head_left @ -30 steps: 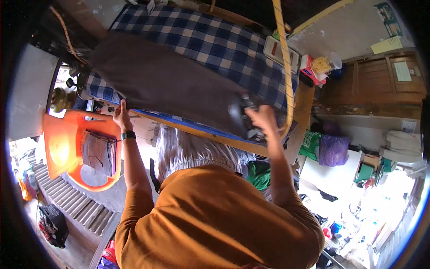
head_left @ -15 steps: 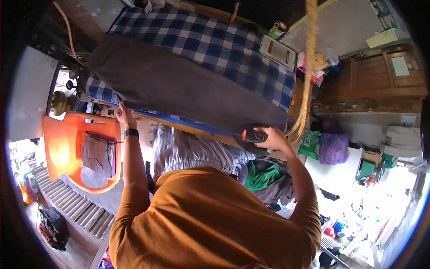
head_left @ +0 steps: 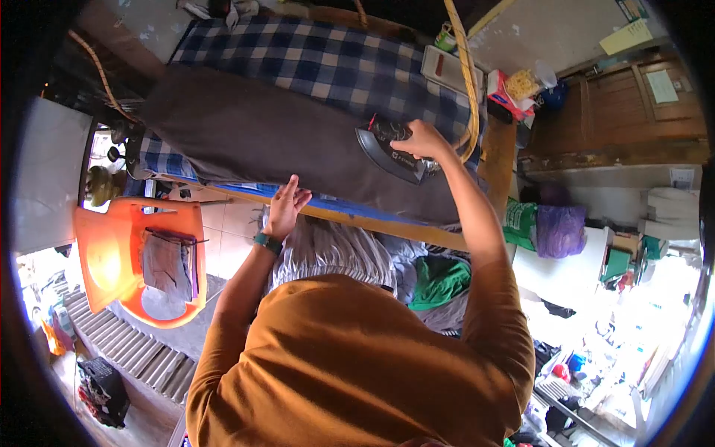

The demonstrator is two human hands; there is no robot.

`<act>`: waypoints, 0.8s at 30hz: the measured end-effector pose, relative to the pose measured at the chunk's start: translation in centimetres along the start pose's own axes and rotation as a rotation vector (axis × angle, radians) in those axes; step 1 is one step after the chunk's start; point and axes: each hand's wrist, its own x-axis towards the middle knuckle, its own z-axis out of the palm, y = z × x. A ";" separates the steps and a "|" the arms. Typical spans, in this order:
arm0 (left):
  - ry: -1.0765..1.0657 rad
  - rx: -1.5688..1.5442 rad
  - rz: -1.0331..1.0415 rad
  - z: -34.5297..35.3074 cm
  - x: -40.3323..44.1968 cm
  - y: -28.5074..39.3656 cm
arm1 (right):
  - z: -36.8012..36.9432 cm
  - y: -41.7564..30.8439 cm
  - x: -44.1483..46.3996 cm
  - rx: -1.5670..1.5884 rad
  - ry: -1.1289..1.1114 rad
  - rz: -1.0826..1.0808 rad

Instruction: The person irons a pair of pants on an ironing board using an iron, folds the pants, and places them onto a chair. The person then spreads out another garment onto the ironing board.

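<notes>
A dark grey cloth (head_left: 261, 127) lies stretched across a blue checked sheet (head_left: 313, 52) on a wooden table. My right hand (head_left: 423, 141) is wrapped round the handle of a black iron (head_left: 391, 153), which is over the right part of the cloth, its soleplate edge tilted toward me. At the cloth's near edge is my left hand (head_left: 285, 208), fingers spread and holding nothing, with fingertips at the edge. The iron's yellow wrapped cord (head_left: 469, 74) rises from near the right hand.
An orange chair (head_left: 108, 253) with folded cloth on it stands at the left. A tray (head_left: 447, 71), a can (head_left: 445, 37) and a red-white packet (head_left: 506, 91) sit at the back right. Grey and green clothes (head_left: 439, 283) hang or lie below the table's near edge.
My right hand has lifted the iron up and away from the table's near right edge, back over the cloth. My left hand has moved right along the near edge and its fingers have spread.
</notes>
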 end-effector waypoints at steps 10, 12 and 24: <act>-0.266 -0.268 -0.105 2.4 0.8 -1.9 | 3.0 4.0 -16.5 -0.208 -0.363 -0.097; -0.320 -0.179 -0.235 2.8 1.7 -2.2 | 2.4 4.4 -19.2 -0.229 -0.312 -0.018; -0.162 -0.019 0.430 4.5 6.0 18.6 | -2.3 -1.6 -21.0 0.320 0.445 0.220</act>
